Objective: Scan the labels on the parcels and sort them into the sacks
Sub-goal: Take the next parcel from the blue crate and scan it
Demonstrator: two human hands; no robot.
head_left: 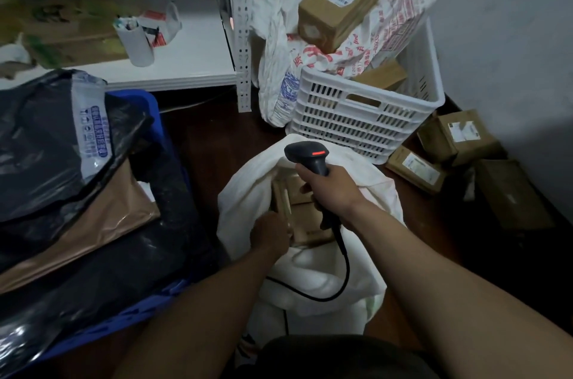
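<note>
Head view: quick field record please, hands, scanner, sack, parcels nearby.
right hand: grips scanner, red light lit, over white sack
left hand: reaching into the sack, at a cardboard parcel; grip unclear
white sack: open, cardboard parcels inside
white crate: behind the sack, holds printed sack, labelled box on top
floor boxes: several, right of the crate

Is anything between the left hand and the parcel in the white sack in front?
Nothing visible. The left hand is at the edge of the parcel, inside the open mouth of the white sack. The right hand holds the scanner above it, its cable draped over the sack, clear of the left hand.
</note>
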